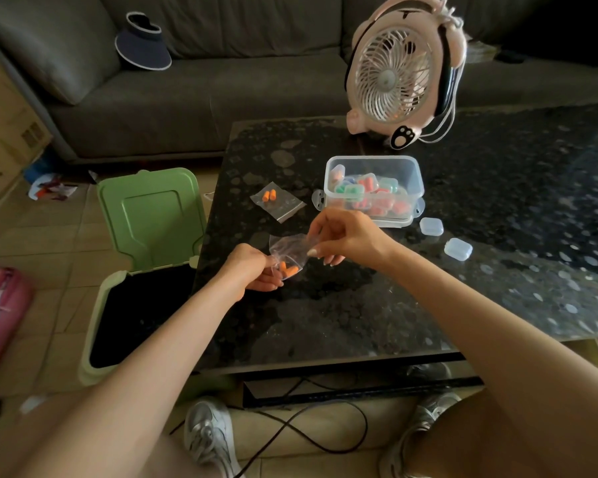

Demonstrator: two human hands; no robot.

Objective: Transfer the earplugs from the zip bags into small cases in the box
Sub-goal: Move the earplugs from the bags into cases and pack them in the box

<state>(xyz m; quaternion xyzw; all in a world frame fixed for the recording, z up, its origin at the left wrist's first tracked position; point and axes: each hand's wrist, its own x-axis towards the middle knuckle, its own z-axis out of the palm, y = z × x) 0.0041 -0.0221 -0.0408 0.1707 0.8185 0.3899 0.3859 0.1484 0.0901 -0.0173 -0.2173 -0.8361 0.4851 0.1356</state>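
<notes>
Clear zip bag (290, 248): held above the tabletop (359, 322), stretched between the two hands.
Left hand (252, 267): fingers curled round the lower corner of the clear zip bag.
Right hand (342, 236): thumb and forefinger pinch the bag's upper edge; the other fingers hang curled.
Orange earplugs (288, 269): inside the held bag, at its low end, just beside the left hand's fingers.
Second zip bag (278, 201): flat on the tabletop beyond the hands, with a pair of orange plugs (269, 195) inside.
Box (373, 158): clear plastic, just beyond the right hand, filled with small cases (366, 191) in several colours.
Loose cases: first loose case (431, 226) and second loose case (458, 249), both pale, on the tabletop to the right of the right hand.
Fan (399, 70): pink, upright, well beyond the box.
Green bin (149, 215): on the floor, left of the left hand, lid raised.
</notes>
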